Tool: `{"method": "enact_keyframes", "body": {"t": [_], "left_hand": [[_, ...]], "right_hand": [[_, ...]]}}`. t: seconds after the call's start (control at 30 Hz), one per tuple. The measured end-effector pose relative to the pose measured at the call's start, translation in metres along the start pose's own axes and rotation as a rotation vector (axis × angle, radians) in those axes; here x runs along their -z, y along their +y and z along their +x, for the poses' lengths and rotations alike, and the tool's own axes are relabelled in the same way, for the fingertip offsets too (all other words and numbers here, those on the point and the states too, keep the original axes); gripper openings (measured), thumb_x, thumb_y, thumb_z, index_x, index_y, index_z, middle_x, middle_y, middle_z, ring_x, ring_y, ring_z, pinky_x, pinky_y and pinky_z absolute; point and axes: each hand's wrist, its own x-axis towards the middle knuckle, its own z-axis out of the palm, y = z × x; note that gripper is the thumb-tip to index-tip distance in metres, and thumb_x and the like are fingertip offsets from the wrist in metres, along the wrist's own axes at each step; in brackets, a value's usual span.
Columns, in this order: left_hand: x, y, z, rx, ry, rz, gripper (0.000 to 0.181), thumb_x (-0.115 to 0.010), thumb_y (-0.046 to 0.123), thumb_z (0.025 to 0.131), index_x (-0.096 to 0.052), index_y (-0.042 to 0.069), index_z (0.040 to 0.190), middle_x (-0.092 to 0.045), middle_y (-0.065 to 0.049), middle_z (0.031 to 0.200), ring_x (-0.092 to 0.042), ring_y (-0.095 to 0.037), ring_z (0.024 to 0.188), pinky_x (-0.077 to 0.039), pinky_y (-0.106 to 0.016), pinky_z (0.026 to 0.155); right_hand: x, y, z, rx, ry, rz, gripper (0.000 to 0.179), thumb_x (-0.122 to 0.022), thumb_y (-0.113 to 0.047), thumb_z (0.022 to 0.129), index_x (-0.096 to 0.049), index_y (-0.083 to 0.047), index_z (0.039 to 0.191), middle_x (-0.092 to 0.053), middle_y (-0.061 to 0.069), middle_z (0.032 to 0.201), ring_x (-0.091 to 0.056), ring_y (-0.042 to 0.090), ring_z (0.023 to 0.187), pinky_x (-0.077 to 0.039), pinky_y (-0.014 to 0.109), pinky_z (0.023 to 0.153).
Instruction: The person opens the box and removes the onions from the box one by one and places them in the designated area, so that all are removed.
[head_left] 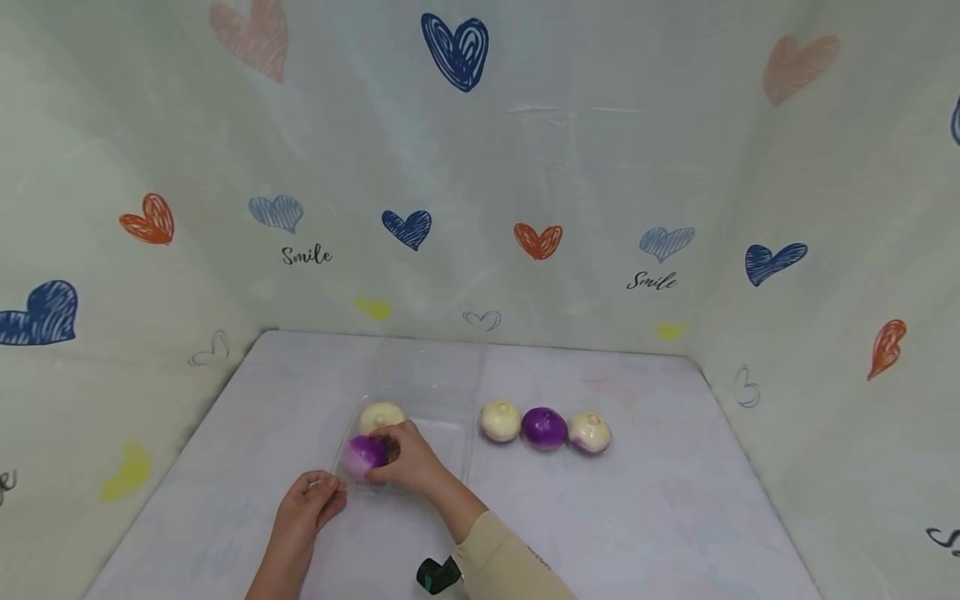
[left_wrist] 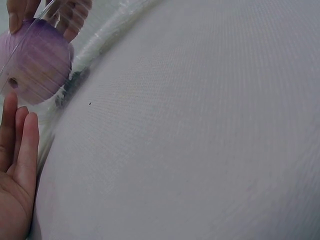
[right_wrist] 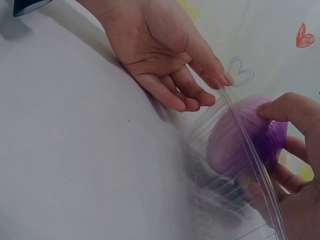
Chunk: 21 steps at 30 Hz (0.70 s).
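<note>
A purple-and-white onion [head_left: 364, 458] is in my right hand [head_left: 411, 461], held between thumb and fingers at the front left of a clear plastic box [head_left: 448, 442]. The right wrist view shows this onion [right_wrist: 240, 135] behind the transparent wall. Just behind it in the box lies a white onion [head_left: 381, 415], partly covered by the right hand. My left hand [head_left: 306, 500] is at the box's front left corner. Its thumb and index finger pinch the rim [right_wrist: 231, 102], while the other fingers [right_wrist: 187, 95] curve loosely below.
Right of the box, a white onion [head_left: 500, 421], a purple onion [head_left: 544, 428] and another white onion [head_left: 589, 432] stand in a row. The box's clear lid [head_left: 427, 367] is folded back. A dark object [head_left: 437, 576] sits by the right sleeve at the table's front.
</note>
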Motion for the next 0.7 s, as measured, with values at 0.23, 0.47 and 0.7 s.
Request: {"method": "enact_keyframes", "body": {"t": [0.23, 0.47, 0.7], "left_hand": [[0.0, 0.002, -0.002, 0.019, 0.016, 0.029, 0.01, -0.059, 0.014, 0.099, -0.052, 0.007, 0.102, -0.067, 0.002, 0.087, -0.064, -0.009, 0.084, -0.056, -0.023, 0.081], [0.0, 0.003, -0.004, 0.076, 0.024, 0.079, 0.022, -0.058, 0.019, 0.1, -0.047, 0.003, 0.111, -0.064, -0.002, 0.096, -0.062, -0.01, 0.09, -0.055, -0.025, 0.086], [0.0, 0.001, -0.004, 0.07, 0.025, 0.073, 0.021, -0.06, 0.018, 0.098, -0.049, 0.005, 0.109, -0.064, -0.002, 0.096, -0.061, -0.011, 0.09, -0.055, -0.025, 0.084]], "right_hand": [[0.004, -0.001, -0.005, 0.045, 0.017, -0.009, 0.053, -0.086, -0.007, 0.07, -0.064, -0.005, 0.117, -0.052, -0.004, 0.104, -0.052, 0.005, 0.09, -0.049, 0.019, 0.08], [0.02, -0.003, -0.018, 0.044, 0.075, 0.062, 0.055, -0.085, -0.011, 0.073, -0.063, -0.01, 0.123, -0.052, -0.005, 0.11, -0.054, 0.007, 0.096, -0.051, 0.03, 0.09], [0.048, -0.007, -0.029, 0.097, 0.099, 0.041, 0.055, -0.084, -0.015, 0.077, -0.061, -0.012, 0.126, -0.052, -0.003, 0.114, -0.054, 0.013, 0.104, -0.049, 0.042, 0.096]]}}
